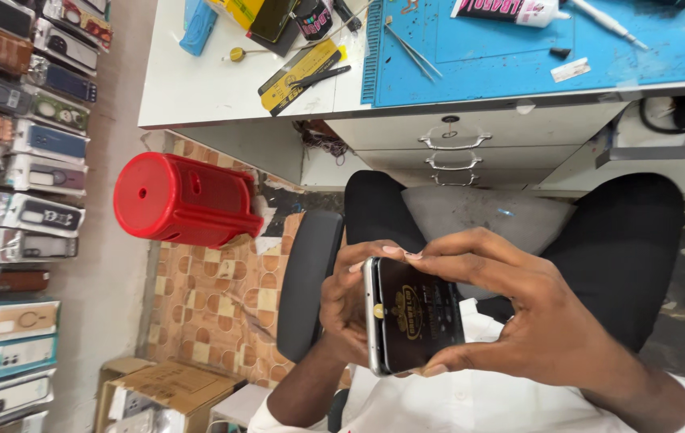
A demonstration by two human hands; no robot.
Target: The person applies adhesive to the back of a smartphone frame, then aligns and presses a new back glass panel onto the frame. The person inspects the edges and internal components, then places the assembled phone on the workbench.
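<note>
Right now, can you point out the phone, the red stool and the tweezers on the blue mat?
phone (pixel 418 317): head view, on its dark glossy back.
red stool (pixel 182 196): head view, on its side wall.
tweezers (pixel 410 50): head view, midway along the thin metal arms.

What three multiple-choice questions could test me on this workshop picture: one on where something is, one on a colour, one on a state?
1. Where does the red stool lie?
A. On the tiled floor beside the desk
B. On the blue mat
C. On the person's lap

2. What colour is the work mat on the desk?
A. Green
B. Blue
C. Black

3. How is the phone held?
A. Lying free on the desk
B. In one hand only
C. Between both hands

Answers: 1 A, the stool lies tipped on its side on the floor. 2 B, the mat is bright blue. 3 C, the left hand and right hand both grip it.
</note>
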